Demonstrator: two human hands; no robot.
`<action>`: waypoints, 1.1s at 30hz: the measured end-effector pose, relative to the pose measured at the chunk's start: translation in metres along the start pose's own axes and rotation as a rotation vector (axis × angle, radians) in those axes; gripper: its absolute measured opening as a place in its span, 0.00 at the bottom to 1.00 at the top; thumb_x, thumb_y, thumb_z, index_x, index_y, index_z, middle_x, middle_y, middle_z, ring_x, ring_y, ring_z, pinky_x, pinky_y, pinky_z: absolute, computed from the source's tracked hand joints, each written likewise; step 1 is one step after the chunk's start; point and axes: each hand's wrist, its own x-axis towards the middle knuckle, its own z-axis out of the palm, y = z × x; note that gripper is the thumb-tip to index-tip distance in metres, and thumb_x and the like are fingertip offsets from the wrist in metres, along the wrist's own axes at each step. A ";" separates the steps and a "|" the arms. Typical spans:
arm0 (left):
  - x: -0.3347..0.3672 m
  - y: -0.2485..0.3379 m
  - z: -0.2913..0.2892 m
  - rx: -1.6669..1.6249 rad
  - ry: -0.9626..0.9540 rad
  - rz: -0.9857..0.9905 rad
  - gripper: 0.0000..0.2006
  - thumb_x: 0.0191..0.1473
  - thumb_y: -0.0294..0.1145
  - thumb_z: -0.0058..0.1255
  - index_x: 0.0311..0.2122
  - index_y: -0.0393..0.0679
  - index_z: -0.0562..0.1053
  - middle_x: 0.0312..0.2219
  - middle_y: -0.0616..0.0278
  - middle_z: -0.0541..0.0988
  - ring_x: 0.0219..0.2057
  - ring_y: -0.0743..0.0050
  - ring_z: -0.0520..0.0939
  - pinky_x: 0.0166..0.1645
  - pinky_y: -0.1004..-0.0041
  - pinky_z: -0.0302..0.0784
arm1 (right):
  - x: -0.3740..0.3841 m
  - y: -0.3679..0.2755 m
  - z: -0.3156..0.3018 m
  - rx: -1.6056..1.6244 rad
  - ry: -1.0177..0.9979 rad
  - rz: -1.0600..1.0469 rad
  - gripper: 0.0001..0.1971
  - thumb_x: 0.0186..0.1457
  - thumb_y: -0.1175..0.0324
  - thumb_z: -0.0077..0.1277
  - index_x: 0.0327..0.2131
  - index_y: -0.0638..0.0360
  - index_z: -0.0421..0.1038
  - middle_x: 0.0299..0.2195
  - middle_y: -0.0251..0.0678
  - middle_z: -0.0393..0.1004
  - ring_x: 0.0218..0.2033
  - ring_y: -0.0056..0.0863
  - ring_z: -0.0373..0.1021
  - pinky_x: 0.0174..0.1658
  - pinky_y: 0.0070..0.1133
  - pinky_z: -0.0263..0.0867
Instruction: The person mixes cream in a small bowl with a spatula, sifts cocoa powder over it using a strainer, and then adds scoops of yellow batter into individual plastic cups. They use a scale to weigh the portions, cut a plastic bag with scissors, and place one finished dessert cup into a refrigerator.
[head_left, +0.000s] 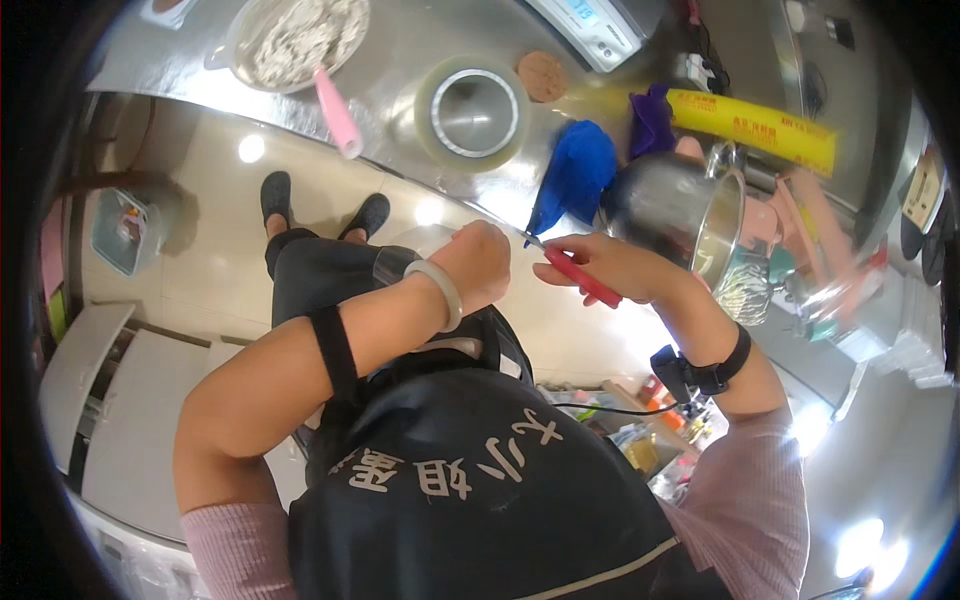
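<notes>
Right hand [622, 268] half-curled around red-handled tool [583, 277]

Kitchen b/c steel ctr [425, 28], mixing bowl [660, 200] & whisk [743, 292].

On shiny steel desk [395, 40]: round bowl [240, 62] of pale mixture [308, 38], pink-handled spatula [339, 118], long yellow carton [752, 128], white digital scale [602, 45]. On floor [225, 185]: pale-blue plastic bin [118, 248].

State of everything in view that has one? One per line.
Right hand: closed on red-handled tool
Left hand: curled; contents hidden
Red-handled tool: held
Bowl: holds pale mixture
Pink-handled utensil: resting over bowl rim
Clear roll: lying flat
Scale: display lit
Bin: open, things inside
</notes>
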 end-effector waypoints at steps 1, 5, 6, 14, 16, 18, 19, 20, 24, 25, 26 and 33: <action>0.000 0.000 0.001 0.023 0.029 -0.028 0.08 0.39 0.31 0.45 0.22 0.41 0.75 0.22 0.61 0.72 0.28 0.66 0.72 0.30 0.73 0.63 | 0.001 -0.005 -0.001 -0.039 0.016 0.010 0.29 0.43 0.42 0.52 0.39 0.57 0.70 0.27 0.34 0.71 0.23 0.18 0.63 0.23 0.17 0.59; 0.004 0.006 -0.005 -0.037 -0.095 0.017 0.10 0.42 0.31 0.47 0.32 0.41 0.76 0.27 0.56 0.76 0.32 0.56 0.75 0.30 0.62 0.71 | 0.005 -0.026 -0.007 -0.135 -0.036 0.084 0.30 0.43 0.43 0.53 0.41 0.59 0.69 0.28 0.35 0.71 0.20 0.18 0.64 0.21 0.17 0.60; 0.004 0.008 -0.008 -0.047 -0.114 0.008 0.11 0.44 0.31 0.46 0.33 0.41 0.76 0.28 0.54 0.77 0.33 0.56 0.75 0.30 0.60 0.72 | 0.003 -0.034 -0.008 -0.142 -0.061 0.127 0.30 0.44 0.45 0.53 0.42 0.61 0.67 0.29 0.35 0.70 0.23 0.19 0.64 0.24 0.16 0.64; 0.003 0.006 -0.007 -0.026 -0.096 0.017 0.11 0.43 0.34 0.47 0.31 0.44 0.77 0.27 0.57 0.77 0.30 0.56 0.76 0.28 0.60 0.72 | 0.004 -0.057 -0.009 -0.021 -0.041 0.229 0.23 0.47 0.54 0.55 0.39 0.63 0.68 0.23 0.30 0.68 0.18 0.13 0.62 0.15 0.11 0.61; 0.003 0.006 -0.004 0.047 -0.071 0.046 0.10 0.42 0.34 0.48 0.30 0.45 0.77 0.25 0.58 0.77 0.29 0.57 0.77 0.26 0.61 0.73 | 0.004 -0.065 -0.014 0.002 -0.066 0.285 0.20 0.47 0.55 0.55 0.37 0.62 0.69 0.20 0.28 0.67 0.15 0.11 0.62 0.14 0.11 0.60; 0.004 0.004 -0.003 0.036 -0.085 0.051 0.10 0.41 0.34 0.48 0.30 0.44 0.77 0.25 0.58 0.77 0.29 0.57 0.77 0.26 0.62 0.73 | 0.007 -0.068 -0.015 0.042 -0.083 0.321 0.15 0.48 0.56 0.54 0.30 0.59 0.71 0.14 0.23 0.64 0.11 0.09 0.60 0.12 0.10 0.57; 0.004 0.003 -0.002 0.026 -0.098 0.070 0.10 0.41 0.34 0.48 0.29 0.44 0.77 0.25 0.59 0.77 0.29 0.57 0.77 0.25 0.62 0.73 | 0.009 -0.068 -0.015 0.037 -0.085 0.320 0.15 0.48 0.56 0.54 0.30 0.59 0.71 0.14 0.23 0.64 0.11 0.09 0.60 0.12 0.10 0.57; 0.004 0.003 -0.001 0.025 -0.098 0.064 0.10 0.41 0.34 0.48 0.29 0.44 0.77 0.25 0.59 0.77 0.29 0.57 0.77 0.25 0.62 0.73 | 0.011 -0.068 -0.014 0.042 -0.083 0.300 0.15 0.48 0.56 0.54 0.29 0.58 0.71 0.14 0.24 0.64 0.11 0.10 0.60 0.12 0.10 0.57; 0.003 -0.001 -0.001 0.032 -0.075 0.106 0.09 0.42 0.33 0.47 0.27 0.43 0.76 0.23 0.57 0.77 0.28 0.58 0.77 0.25 0.63 0.71 | 0.023 -0.069 -0.011 0.046 -0.108 0.316 0.15 0.48 0.55 0.53 0.27 0.58 0.70 0.13 0.24 0.62 0.10 0.10 0.59 0.10 0.11 0.55; 0.002 -0.002 0.000 0.001 -0.073 0.122 0.09 0.43 0.33 0.45 0.25 0.41 0.76 0.21 0.56 0.76 0.27 0.58 0.76 0.25 0.63 0.69 | 0.024 -0.072 -0.009 0.043 -0.111 0.316 0.15 0.48 0.55 0.53 0.27 0.58 0.70 0.13 0.24 0.62 0.10 0.10 0.59 0.10 0.11 0.55; 0.001 -0.003 0.001 -0.002 -0.074 0.119 0.09 0.43 0.33 0.45 0.25 0.41 0.76 0.21 0.56 0.76 0.27 0.58 0.76 0.25 0.63 0.69 | 0.024 -0.076 -0.007 0.025 -0.101 0.312 0.15 0.48 0.54 0.53 0.27 0.58 0.69 0.14 0.24 0.62 0.10 0.11 0.59 0.10 0.11 0.56; 0.001 -0.002 0.004 0.061 -0.018 0.065 0.09 0.42 0.34 0.46 0.28 0.43 0.76 0.21 0.59 0.76 0.24 0.54 0.76 0.24 0.61 0.71 | 0.029 -0.088 0.002 -0.049 -0.077 0.300 0.19 0.48 0.52 0.52 0.27 0.62 0.69 0.14 0.26 0.63 0.10 0.13 0.60 0.11 0.13 0.60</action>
